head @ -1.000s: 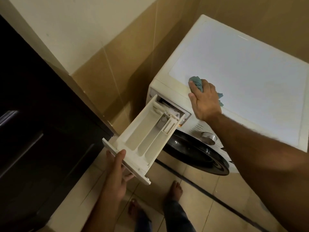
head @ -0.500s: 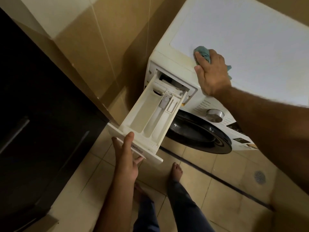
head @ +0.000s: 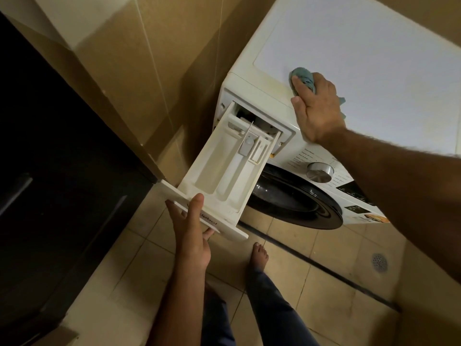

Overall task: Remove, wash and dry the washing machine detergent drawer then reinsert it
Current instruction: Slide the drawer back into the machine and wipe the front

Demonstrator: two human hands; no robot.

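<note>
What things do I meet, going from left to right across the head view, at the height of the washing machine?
Dark cabinet → tiled wall → detergent drawer → control knob → right hand on the blue cloth.

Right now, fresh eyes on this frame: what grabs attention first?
The white plastic detergent drawer juts far out of the white front-loading washing machine, its rear end in the slot at the upper front corner. The left hand grips its front panel, thumb on top. The right hand presses a crumpled teal cloth on the machine's top, above the round silver dial.
</note>
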